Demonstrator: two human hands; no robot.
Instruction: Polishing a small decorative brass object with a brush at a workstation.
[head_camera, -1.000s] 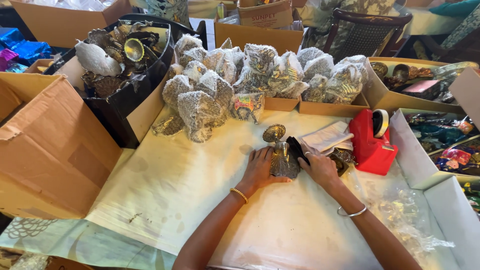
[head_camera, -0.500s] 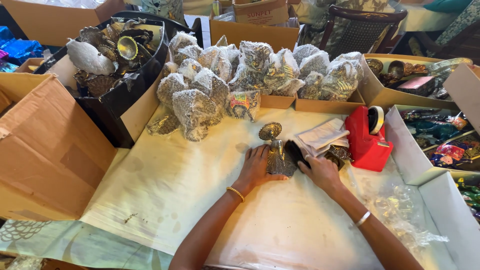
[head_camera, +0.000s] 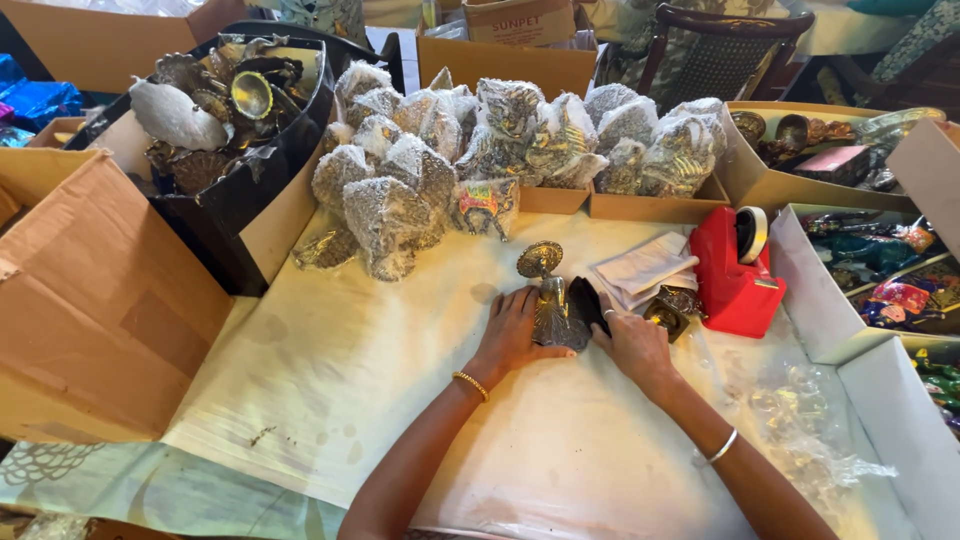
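Note:
A small dark metal ornament (head_camera: 553, 312) with a round gold disc on top stands on the pale sheet (head_camera: 400, 400) in the middle of the table. My left hand (head_camera: 512, 335) lies against its left side and holds it. My right hand (head_camera: 632, 343) presses in from the right, fingers on the ornament's dark base. A gold bangle circles my left wrist and a silver one my right.
A heap of bubble-wrapped pieces (head_camera: 480, 150) fills the far side. A red tape dispenser (head_camera: 735, 270) and folded white paper (head_camera: 645, 268) sit right of my hands. A black bin of metal ornaments (head_camera: 225, 110) and a brown cardboard box (head_camera: 90, 290) stand left. Open boxes line the right.
The view has shifted slightly. Both hands stay on the ornament in nearly the same spot.

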